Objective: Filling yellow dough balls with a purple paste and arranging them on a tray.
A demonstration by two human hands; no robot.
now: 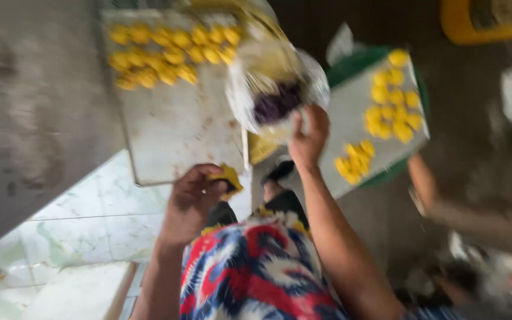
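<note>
Pale marbled floor tiles (pixel 84 231) fill the lower left of my view, with a grey wall or slab (pixel 31 106) running up the left side, and the whole picture is smeared by motion.

At upper centre lies a flat metal tray (pixel 179 136), worn and bare over its lower half. Along its top edge I count roughly three rows of small yellow pieces (pixel 167 56), packed close together. A second tray (pixel 351 118) sits tilted at upper right, resting on something round and green (pixel 351 65); it carries two groups of the same yellow lumps (pixel 393 98), a larger cluster near its top and a smaller one lower down.

My right hand (pixel 308 137) is raised at centre, fingers curled shut on the lower edge of a clear plastic bag (pixel 277 89). Inside the bag I see a dark purple mass and some yellow above it. The bag hangs in front of the gap between the two trays and hides the first tray's upper right corner.

My left hand (pixel 192 198) sits just below the first tray's lower edge, fingers closed around a single yellow piece (pixel 227 179) that touches my fingertips.

A patterned red, blue and white garment (pixel 250 272) fills the bottom centre. At right, another person's forearm (pixel 440 195) reaches in, well apart from my hands. A yellow container (pixel 493 21) sits at the top right corner, too blurred to tell what it holds.
</note>
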